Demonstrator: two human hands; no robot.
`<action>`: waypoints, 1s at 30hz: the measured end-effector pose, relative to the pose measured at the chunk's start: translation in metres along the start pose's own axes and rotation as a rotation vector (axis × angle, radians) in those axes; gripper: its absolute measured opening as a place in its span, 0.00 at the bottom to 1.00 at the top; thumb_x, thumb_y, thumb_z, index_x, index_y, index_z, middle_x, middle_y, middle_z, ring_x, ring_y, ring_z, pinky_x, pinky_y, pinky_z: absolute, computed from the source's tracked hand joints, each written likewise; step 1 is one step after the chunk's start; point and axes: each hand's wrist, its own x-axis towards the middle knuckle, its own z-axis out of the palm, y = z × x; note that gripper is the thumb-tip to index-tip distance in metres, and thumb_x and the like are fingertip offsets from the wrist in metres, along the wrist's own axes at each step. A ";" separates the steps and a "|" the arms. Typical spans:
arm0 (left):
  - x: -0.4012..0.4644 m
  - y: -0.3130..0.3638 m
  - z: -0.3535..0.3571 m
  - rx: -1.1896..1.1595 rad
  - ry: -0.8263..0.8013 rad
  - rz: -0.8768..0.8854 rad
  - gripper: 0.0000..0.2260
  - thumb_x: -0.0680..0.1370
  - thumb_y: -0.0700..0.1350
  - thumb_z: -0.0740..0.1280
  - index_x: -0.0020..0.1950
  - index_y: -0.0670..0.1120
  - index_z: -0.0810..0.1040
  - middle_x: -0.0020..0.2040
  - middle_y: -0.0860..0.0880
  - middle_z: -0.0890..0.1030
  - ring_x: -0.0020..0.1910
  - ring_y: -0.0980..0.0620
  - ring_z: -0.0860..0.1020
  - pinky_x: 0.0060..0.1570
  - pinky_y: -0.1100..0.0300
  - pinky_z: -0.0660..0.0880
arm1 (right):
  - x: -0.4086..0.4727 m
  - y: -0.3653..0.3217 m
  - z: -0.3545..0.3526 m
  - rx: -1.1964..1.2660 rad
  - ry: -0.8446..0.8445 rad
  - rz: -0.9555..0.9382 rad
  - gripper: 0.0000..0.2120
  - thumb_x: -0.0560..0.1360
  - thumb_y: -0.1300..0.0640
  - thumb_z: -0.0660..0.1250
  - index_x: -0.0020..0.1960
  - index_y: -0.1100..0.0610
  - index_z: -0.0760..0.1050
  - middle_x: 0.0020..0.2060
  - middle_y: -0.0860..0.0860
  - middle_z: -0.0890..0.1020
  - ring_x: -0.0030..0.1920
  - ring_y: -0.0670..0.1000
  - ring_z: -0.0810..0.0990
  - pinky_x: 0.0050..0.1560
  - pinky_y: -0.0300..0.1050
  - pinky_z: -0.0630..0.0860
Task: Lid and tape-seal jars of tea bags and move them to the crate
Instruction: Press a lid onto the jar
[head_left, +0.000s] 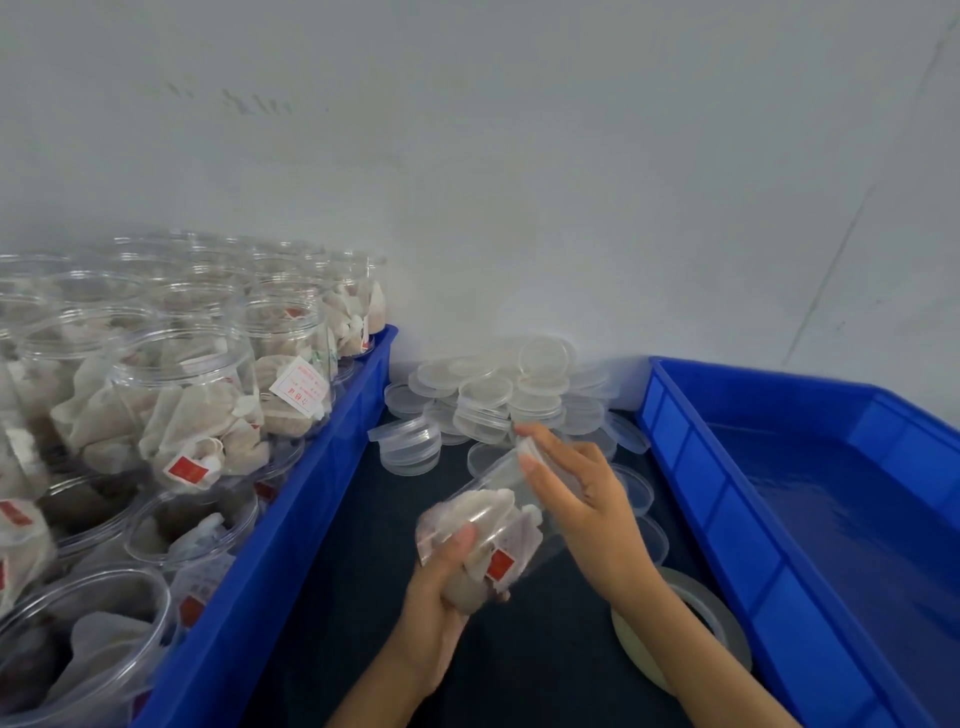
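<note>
Our left hand (447, 566) grips the base of the tea-bag jar (493, 525), thumb lying across its side. Our right hand (576, 499) curls over the jar's mouth, fingertips (530, 460) on the rim, forearms converging below the jar.

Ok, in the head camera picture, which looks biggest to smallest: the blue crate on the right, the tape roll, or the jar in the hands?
1. Crate, far the largest.
2. Tape roll and jar: they look alike; the arm hides part of the roll, so I can't rank them.
</note>
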 end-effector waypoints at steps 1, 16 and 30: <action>-0.001 0.001 0.000 -0.073 -0.038 -0.071 0.30 0.67 0.55 0.73 0.65 0.43 0.76 0.54 0.38 0.83 0.43 0.45 0.82 0.32 0.57 0.77 | 0.000 0.000 -0.003 -0.021 -0.018 -0.049 0.21 0.68 0.29 0.61 0.61 0.28 0.72 0.56 0.45 0.74 0.56 0.41 0.75 0.54 0.40 0.76; 0.004 -0.004 -0.003 0.506 -0.021 0.489 0.36 0.61 0.51 0.76 0.62 0.48 0.60 0.58 0.48 0.73 0.54 0.55 0.80 0.43 0.60 0.80 | -0.005 0.010 0.000 0.227 -0.122 0.262 0.19 0.79 0.39 0.57 0.55 0.49 0.80 0.53 0.51 0.84 0.56 0.54 0.82 0.62 0.57 0.75; 0.001 0.001 -0.008 0.086 0.037 0.063 0.44 0.57 0.63 0.79 0.68 0.48 0.69 0.58 0.41 0.82 0.50 0.44 0.83 0.39 0.55 0.79 | 0.007 0.002 0.003 -0.070 -0.123 -0.091 0.22 0.75 0.28 0.54 0.65 0.33 0.66 0.61 0.32 0.70 0.61 0.36 0.71 0.60 0.46 0.73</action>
